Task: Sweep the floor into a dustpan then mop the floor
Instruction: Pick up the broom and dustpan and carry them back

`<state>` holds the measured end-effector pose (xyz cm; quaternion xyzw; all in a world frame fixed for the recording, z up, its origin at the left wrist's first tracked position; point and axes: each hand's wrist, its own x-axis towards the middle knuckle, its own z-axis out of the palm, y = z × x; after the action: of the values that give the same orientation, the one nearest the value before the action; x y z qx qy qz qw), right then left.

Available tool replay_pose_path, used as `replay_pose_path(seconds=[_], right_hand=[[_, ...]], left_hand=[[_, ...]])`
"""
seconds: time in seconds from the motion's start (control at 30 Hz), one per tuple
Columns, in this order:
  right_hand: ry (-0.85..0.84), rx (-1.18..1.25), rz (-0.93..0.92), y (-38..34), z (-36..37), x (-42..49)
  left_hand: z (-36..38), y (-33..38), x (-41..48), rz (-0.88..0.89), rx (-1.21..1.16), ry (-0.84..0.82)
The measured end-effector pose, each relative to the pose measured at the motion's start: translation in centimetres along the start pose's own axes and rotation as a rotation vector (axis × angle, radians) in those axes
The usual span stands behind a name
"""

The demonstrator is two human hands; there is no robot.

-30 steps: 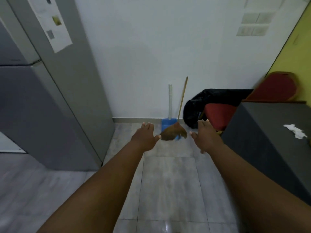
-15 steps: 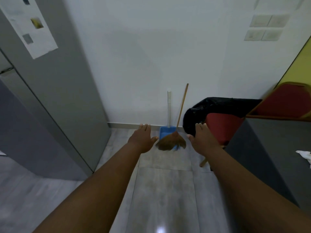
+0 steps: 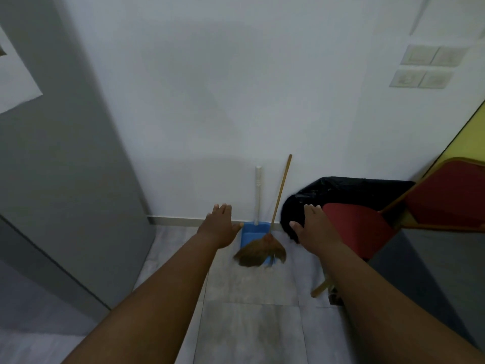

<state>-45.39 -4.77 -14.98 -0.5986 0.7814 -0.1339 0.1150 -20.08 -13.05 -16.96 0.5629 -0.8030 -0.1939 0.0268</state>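
Grey tiled floor [image 3: 249, 327] is meeting a white wall [image 3: 236, 101] across centre frame, with a grey cabinet [image 3: 65, 179] standing at the left. At the foot of the wall a blue dustpan [image 3: 251, 233] is resting with its long white handle rising up the wall. A broom [image 3: 258, 253] is leaning just beside it, its bristles spreading over the pan's front.

Both items are lying between the two hands and slightly beyond them, untouched. The left hand [image 3: 219, 228] is hovering just left of the dustpan, fingers straight and together, holding nothing. The right hand [image 3: 316, 228] is hovering right of the broom, fingers extended and thumb out, holding nothing, in front of a black bag [image 3: 346, 189].

A red chair [image 3: 354, 227] is sitting at the right, and wall switches [image 3: 430, 67] are showing at upper right.
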Motion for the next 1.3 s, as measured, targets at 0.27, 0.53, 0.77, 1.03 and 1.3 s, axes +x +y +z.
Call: replay_pose_path(seconds=[0.27, 0.53, 0.77, 1.03, 1.3], right_hand=[[0.011, -0.050, 0.043, -1.6, 1.0, 8.8], [-0.003, -0.010, 0.051, -0.4, 1.7, 17.2], [-0.062, 0.050, 0.017, 1.2, 1.4, 26.8], [-0.175, 0.057, -0.022, 3.7, 1.6, 36.7], [-0.297, 0.109, 0.050, 4.2, 6.2, 42.3]], left_hand=[[-2.4, -2.1, 10.2, 0.020, -0.020, -0.040], [-1.7, -2.1, 18.6, 0.015, -0.018, -0.081], [-2.4, -0.8, 26.9, -0.019, 0.017, -0.080], [-2.3, 1.3, 34.9, -0.095, -0.016, -0.084], [0.0, -0.3, 40.8, -0.131, -0.013, -0.208]])
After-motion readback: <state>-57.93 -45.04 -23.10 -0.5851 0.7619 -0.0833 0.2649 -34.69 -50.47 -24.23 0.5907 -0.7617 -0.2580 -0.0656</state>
